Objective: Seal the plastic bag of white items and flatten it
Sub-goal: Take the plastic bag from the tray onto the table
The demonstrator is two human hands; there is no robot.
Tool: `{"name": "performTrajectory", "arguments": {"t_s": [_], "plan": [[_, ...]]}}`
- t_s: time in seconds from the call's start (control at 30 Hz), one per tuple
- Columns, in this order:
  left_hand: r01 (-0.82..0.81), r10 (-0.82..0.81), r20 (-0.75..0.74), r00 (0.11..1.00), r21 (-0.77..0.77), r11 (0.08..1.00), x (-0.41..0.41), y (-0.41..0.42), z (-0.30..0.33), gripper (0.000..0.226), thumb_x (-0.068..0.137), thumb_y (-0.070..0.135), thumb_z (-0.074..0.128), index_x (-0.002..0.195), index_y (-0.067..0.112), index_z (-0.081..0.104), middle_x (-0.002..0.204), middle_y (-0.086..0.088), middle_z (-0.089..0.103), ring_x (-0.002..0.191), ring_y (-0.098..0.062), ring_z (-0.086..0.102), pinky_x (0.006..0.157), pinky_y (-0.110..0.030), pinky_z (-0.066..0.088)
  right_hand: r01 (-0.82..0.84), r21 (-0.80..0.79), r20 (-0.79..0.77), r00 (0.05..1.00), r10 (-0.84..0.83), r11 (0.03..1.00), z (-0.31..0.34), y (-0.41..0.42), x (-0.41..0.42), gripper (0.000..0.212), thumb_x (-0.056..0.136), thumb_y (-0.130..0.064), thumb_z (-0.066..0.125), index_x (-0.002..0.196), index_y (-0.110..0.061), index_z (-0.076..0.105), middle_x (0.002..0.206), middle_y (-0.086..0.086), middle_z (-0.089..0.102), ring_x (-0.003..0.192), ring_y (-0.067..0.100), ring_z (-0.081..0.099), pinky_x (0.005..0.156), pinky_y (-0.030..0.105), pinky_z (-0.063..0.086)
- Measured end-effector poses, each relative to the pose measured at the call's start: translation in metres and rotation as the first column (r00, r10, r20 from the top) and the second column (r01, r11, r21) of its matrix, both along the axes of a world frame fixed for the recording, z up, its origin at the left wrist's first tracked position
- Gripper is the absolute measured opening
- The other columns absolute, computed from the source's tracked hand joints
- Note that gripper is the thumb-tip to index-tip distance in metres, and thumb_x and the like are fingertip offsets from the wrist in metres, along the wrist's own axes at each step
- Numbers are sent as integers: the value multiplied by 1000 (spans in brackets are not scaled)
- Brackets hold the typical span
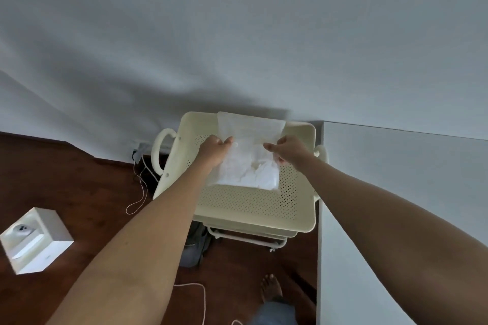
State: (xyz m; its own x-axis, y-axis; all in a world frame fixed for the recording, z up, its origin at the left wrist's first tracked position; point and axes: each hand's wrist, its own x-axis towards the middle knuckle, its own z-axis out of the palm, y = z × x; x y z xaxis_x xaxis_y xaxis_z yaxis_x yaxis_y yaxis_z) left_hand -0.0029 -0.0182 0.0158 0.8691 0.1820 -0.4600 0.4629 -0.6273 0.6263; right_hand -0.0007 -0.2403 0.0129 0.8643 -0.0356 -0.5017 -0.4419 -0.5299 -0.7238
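Observation:
A clear plastic bag (pixel 250 161) with crumpled white items inside lies on the perforated top of a cream cart (pixel 245 206). Its upper part leans up against the wall. My left hand (pixel 215 149) pinches the bag's left side about halfway up. My right hand (pixel 289 152) pinches the right side at the same height. The white items bunch in the lower half of the bag, near its front edge. Both arms reach forward over the cart.
The cart stands against a white wall (pixel 237 34), with a white cabinet (pixel 396 219) tight on its right. A white box (pixel 37 240) sits on the dark wood floor at left. White cables (pixel 140 192) trail beside the cart. A bare foot (pixel 272 290) is below.

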Motion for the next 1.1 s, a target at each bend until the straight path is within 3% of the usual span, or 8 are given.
{"name": "performTrajectory", "arguments": {"t_s": [0.1,0.2,0.33,0.43,0.6,0.8,0.97,1.1], "plan": [[12,-12,44,999,-3,1000,-2,-14,23,40,99,52,52,84,16,46,82,-11,51,75,-22,51,69,-34,36,68,56,60,996,-71,996,21,-17,-1,43,89,-30,81,64,-12,51,68,10,60,75,26,60,92,48,56],[17,-15,79,997,-34,999,-3,-31,47,49,98,56,52,114,9,56,104,-13,65,95,-29,63,77,-36,42,44,79,101,994,-52,996,46,-38,-4,38,84,-40,84,84,-11,59,101,23,71,88,26,62,102,46,55],[39,-32,150,988,-38,999,-2,-62,82,48,98,55,53,113,9,58,102,-13,62,97,-29,62,82,-36,43,45,202,109,992,-68,978,81,-77,-13,83,73,-51,89,133,-5,56,116,17,71,103,30,73,98,43,57],[54,-43,219,975,-45,998,-2,-89,105,39,98,51,54,89,13,49,85,-13,53,80,-27,54,73,-35,41,51,281,148,984,-96,958,102,-108,-19,91,71,-56,88,138,-4,54,110,12,73,98,23,75,90,36,61],[70,-48,268,962,-72,995,-8,-142,132,58,96,58,55,128,10,53,121,-13,66,109,-32,66,87,-38,49,111,371,196,961,-195,922,129,-162,-32,92,76,-63,81,137,0,55,104,12,75,88,21,76,92,37,62],[106,-46,356,933,-150,983,-20,-220,148,54,96,53,60,129,10,52,121,-15,66,106,-32,66,79,-31,45,205,405,225,922,-314,891,146,-232,-55,89,79,-57,82,141,-3,50,101,12,75,82,21,74,84,32,63],[135,-53,364,930,-202,970,-43,-278,141,58,95,50,63,137,14,45,117,-14,66,106,-30,64,83,-32,46,255,395,239,900,-366,883,142,-284,-88,89,81,-53,82,148,-8,44,114,17,73,94,30,76,97,41,60],[162,-76,369,926,-209,964,-60,-317,124,59,95,45,65,140,15,41,109,-14,69,102,-31,65,83,-33,46,309,378,213,888,-407,873,130,-318,-115,84,82,-52,82,147,-11,45,123,17,70,83,23,72,97,39,59]]}}
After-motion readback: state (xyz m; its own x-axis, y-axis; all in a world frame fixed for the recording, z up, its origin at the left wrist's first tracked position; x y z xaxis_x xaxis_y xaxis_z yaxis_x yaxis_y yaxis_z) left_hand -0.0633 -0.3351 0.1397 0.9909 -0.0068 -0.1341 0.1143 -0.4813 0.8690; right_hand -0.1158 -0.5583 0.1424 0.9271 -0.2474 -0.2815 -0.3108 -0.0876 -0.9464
